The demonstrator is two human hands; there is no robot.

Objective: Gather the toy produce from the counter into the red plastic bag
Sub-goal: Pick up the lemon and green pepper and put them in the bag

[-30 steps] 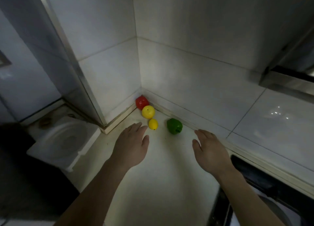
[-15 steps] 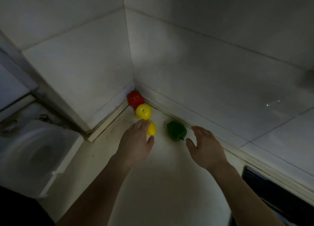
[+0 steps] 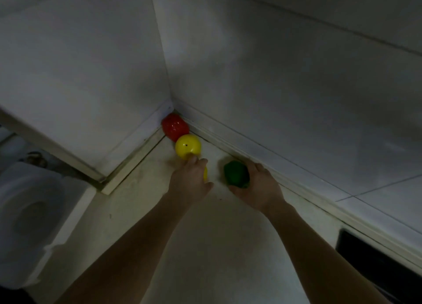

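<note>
While the right hand grips the green pepper, the left hand curls round the small lemon.

Both arms are bare: the left hand and the right hand run straight back into uncovered wrists. Behind each wrist the left forearm and the right forearm show plain skin all the way to where the picture cuts them off. They seem slim and smooth, with little visible hair. The light is dim and the hands slightly blurred, so fine detail on fingers, nails and wrists cannot be made out.
</note>
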